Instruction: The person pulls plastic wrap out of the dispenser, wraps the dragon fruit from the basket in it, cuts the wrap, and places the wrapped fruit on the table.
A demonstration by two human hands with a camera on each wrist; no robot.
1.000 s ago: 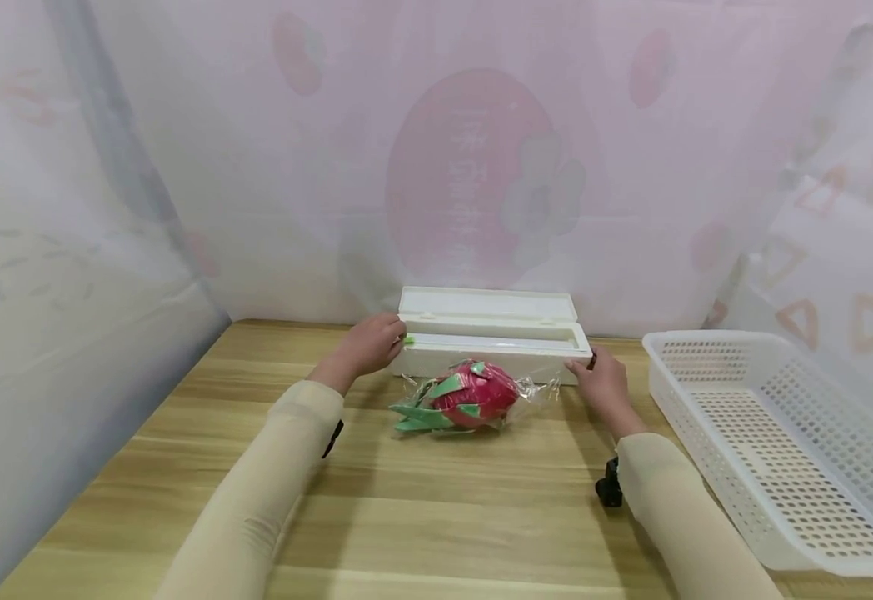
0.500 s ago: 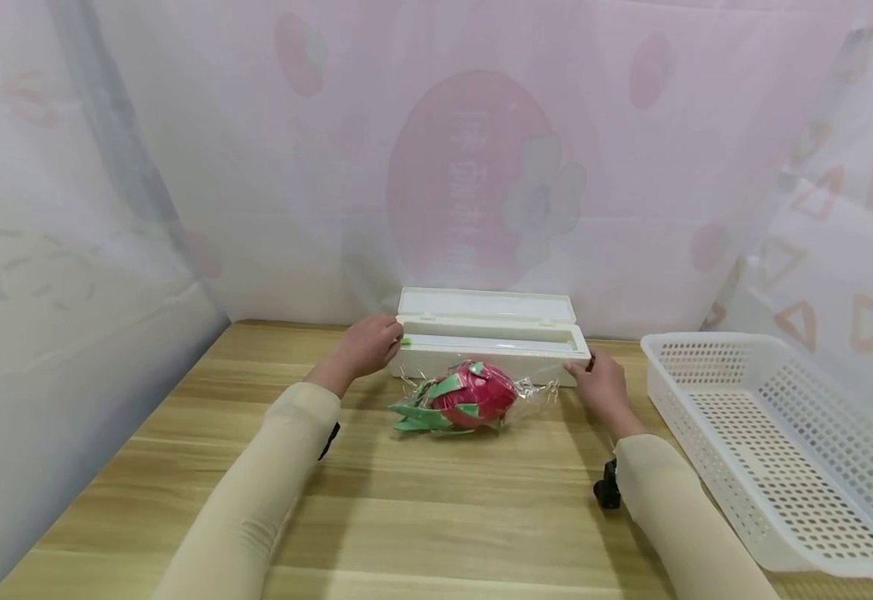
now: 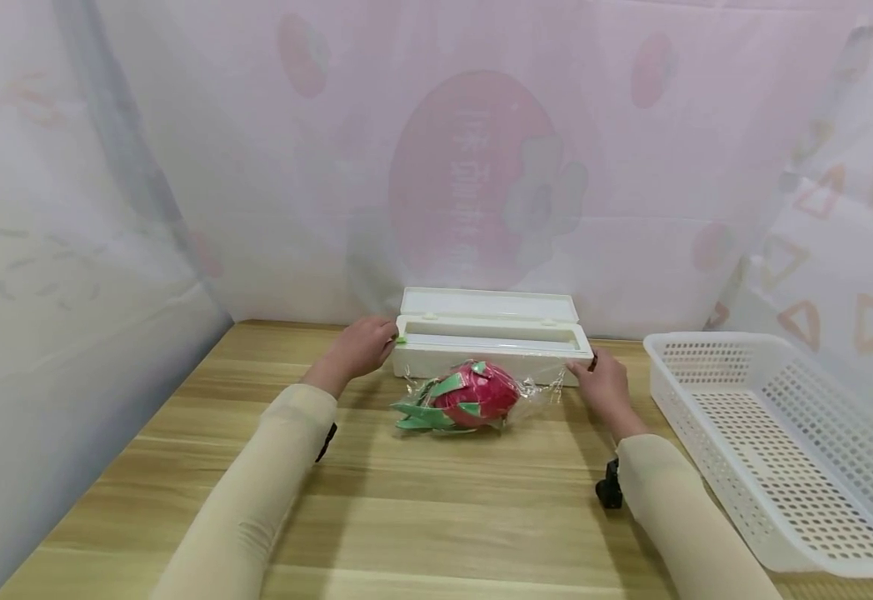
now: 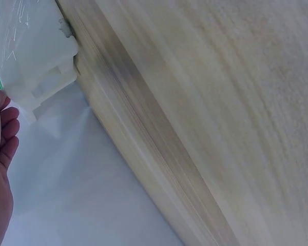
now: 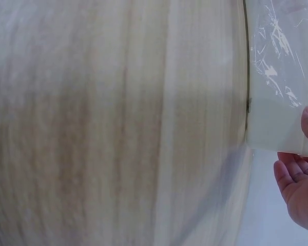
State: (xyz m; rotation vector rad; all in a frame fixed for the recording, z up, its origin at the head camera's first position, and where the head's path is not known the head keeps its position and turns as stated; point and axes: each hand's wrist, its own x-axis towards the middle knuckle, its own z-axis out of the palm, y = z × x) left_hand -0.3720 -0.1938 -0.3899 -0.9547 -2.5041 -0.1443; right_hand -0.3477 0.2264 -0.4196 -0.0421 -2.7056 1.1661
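Note:
A white cling film dispenser stands at the back of the table, its lid raised. My left hand is at its left end, thumb and fingers pinching the small green slider on the front rim. In the left wrist view, the slider shows green just above the thumb. My right hand grips the right end, its thumb on the front face and its fingers behind the end. Before the dispenser lies a red and green dragon fruit, with crinkled clear film around it reaching up the dispenser's front.
A white perforated plastic basket stands to the right, close by the right forearm. Printed cloth hangs behind the wooden table and on both sides. A black wrist camera sits under the right sleeve.
My left hand and the green slider have shifted slightly left to the dispenser's left end. The right hand, the dispenser and the dragon fruit stay nearly in place.

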